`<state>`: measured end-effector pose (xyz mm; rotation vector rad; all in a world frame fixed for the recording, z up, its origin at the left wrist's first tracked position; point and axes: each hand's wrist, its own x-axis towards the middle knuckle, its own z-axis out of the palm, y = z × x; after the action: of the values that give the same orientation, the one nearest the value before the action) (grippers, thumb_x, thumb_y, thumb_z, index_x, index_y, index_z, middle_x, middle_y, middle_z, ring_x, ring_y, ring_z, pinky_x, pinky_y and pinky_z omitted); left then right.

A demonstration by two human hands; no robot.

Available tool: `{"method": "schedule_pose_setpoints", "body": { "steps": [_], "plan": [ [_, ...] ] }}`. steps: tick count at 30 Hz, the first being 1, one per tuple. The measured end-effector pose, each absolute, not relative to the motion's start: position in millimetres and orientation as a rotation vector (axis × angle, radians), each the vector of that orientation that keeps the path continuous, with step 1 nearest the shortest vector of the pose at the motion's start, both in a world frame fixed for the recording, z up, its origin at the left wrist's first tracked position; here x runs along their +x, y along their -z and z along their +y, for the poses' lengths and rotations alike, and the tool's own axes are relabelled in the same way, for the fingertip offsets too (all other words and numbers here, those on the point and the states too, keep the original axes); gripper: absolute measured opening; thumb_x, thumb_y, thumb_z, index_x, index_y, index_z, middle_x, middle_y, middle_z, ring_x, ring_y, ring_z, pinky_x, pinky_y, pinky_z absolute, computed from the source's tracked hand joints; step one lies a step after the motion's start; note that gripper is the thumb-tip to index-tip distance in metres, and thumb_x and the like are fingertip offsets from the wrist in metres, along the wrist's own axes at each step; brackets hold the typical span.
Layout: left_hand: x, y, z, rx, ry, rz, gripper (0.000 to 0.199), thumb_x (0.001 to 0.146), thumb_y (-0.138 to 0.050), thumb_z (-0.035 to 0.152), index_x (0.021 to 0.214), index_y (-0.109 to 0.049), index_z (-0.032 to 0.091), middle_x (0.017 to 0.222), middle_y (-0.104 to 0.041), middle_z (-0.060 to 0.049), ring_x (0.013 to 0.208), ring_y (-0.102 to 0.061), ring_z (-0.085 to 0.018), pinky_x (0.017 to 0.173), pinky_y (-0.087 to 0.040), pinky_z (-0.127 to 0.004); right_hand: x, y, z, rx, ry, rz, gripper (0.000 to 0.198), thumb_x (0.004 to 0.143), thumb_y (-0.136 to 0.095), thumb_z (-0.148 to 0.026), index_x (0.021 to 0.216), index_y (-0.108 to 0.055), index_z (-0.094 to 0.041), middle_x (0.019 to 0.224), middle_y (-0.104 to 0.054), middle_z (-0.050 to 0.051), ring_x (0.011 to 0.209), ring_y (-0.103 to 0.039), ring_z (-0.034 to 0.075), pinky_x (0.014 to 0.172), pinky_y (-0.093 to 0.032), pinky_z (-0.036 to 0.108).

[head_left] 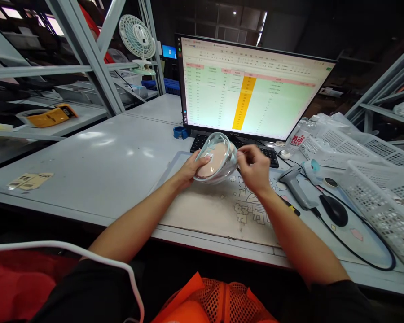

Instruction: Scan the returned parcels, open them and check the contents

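Note:
A clear plastic pouch with a pale rim and a beige oval panel [214, 162] is held up over the desk mat, in front of the keyboard [198, 142]. My left hand [191, 168] grips its left side, the thumb lying on the beige panel. At the pouch's right edge, my right hand [254, 165] is closed in a pinch with curled fingers. What those fingertips hold is too small to make out. Beneath both hands lies the desk mat [202, 213] with printed drawings and characters.
Behind the keyboard stands a monitor [215, 98] with a spreadsheet. A barcode scanner [298, 188], a black mouse [335, 210] and white baskets [377, 188] are on the right. Blue tape [181, 132] sits left of the keyboard. A fan [138, 38] is clipped to the frame.

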<state>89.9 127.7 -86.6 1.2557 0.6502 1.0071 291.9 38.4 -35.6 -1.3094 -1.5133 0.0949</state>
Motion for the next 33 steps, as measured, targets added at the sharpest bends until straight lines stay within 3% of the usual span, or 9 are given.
{"method": "schedule_pose_setpoints", "body": {
  "steps": [3, 6, 10, 13, 18, 26, 28, 33],
  "plan": [
    [76.1, 74.9, 115.6, 1.684, -0.867, 0.506, 0.094, 0.056, -0.097, 0.050, 0.136, -0.057, 0.022, 0.132, -0.065, -0.010, 0.116, -0.064, -0.030, 0.095, -0.056, -0.036, 321.7, 6.5, 37.0, -1.183, -0.397, -1.636, 0.020, 0.093, -0.062, -0.032, 0.104, -0.073, -0.020, 0.095, -0.075, 0.005, 0.085, -0.067, 0.018, 0.079, -0.054, 0.033],
    [69.8, 64.5, 98.6, 1.967, -0.794, 0.452, 0.098, 0.060, -0.099, 0.042, 0.145, -0.053, 0.027, 0.141, -0.061, -0.008, 0.124, -0.062, -0.031, 0.107, -0.052, -0.041, 337.5, -8.4, 23.6, -1.059, -0.711, -1.967, 0.027, 0.097, -0.057, -0.028, 0.115, -0.077, -0.022, 0.114, -0.076, 0.007, 0.108, -0.069, 0.021, 0.098, -0.054, 0.038],
    [71.0, 62.2, 91.9, 1.975, -0.761, 0.452, 0.093, 0.064, -0.097, 0.043, 0.145, -0.054, 0.027, 0.135, -0.064, -0.006, 0.120, -0.065, -0.030, 0.103, -0.055, -0.038, 342.1, -10.9, 2.7, -1.026, -0.781, -2.044, 0.030, 0.100, -0.058, -0.028, 0.123, -0.077, -0.023, 0.129, -0.074, 0.008, 0.120, -0.067, 0.022, 0.106, -0.052, 0.038],
    [73.4, 66.4, 96.9, 1.920, -0.757, 0.444, 0.091, 0.064, -0.097, 0.043, 0.143, -0.055, 0.026, 0.132, -0.065, -0.006, 0.117, -0.066, -0.029, 0.098, -0.056, -0.035, 341.0, -10.1, -3.9, -1.132, -0.765, -1.977, 0.031, 0.099, -0.063, -0.030, 0.125, -0.075, -0.020, 0.124, -0.076, 0.009, 0.112, -0.070, 0.023, 0.096, -0.056, 0.036],
    [74.8, 75.3, 104.7, 1.852, -0.742, 0.432, 0.091, 0.062, -0.097, 0.042, 0.142, -0.057, 0.025, 0.133, -0.066, -0.007, 0.118, -0.066, -0.030, 0.098, -0.056, -0.035, 339.4, -14.3, 1.8, -1.281, -0.627, -1.999, 0.021, 0.094, -0.064, -0.025, 0.109, -0.077, -0.017, 0.105, -0.079, 0.008, 0.087, -0.068, 0.018, 0.074, -0.054, 0.029],
    [79.6, 78.9, 107.3, 1.751, -0.684, 0.409, 0.090, 0.060, -0.096, 0.043, 0.140, -0.060, 0.021, 0.129, -0.068, -0.009, 0.115, -0.066, -0.031, 0.096, -0.056, -0.036, 347.8, -26.6, 19.9, -1.346, -0.862, -2.046, 0.013, 0.089, -0.068, -0.030, 0.090, -0.071, -0.017, 0.083, -0.074, 0.004, 0.072, -0.064, 0.015, 0.069, -0.053, 0.030],
    [81.3, 79.8, 107.7, 1.699, -0.669, 0.415, 0.090, 0.060, -0.096, 0.042, 0.139, -0.060, 0.020, 0.126, -0.069, -0.010, 0.112, -0.067, -0.030, 0.092, -0.057, -0.035, 347.4, -30.1, 21.0, -1.433, -0.747, -2.083, 0.010, 0.090, -0.066, -0.025, 0.087, -0.070, -0.017, 0.078, -0.072, 0.003, 0.069, -0.063, 0.015, 0.067, -0.050, 0.029],
    [84.6, 86.0, 115.1, 1.515, -0.721, 0.489, 0.089, 0.057, -0.096, 0.043, 0.135, -0.061, 0.019, 0.118, -0.071, -0.010, 0.099, -0.069, -0.026, 0.082, -0.058, -0.032, 340.1, -27.7, 7.5, -1.673, -0.084, -2.152, 0.013, 0.095, -0.058, -0.019, 0.088, -0.070, -0.018, 0.079, -0.071, 0.003, 0.070, -0.058, 0.015, 0.067, -0.039, 0.029]
  ]
}}
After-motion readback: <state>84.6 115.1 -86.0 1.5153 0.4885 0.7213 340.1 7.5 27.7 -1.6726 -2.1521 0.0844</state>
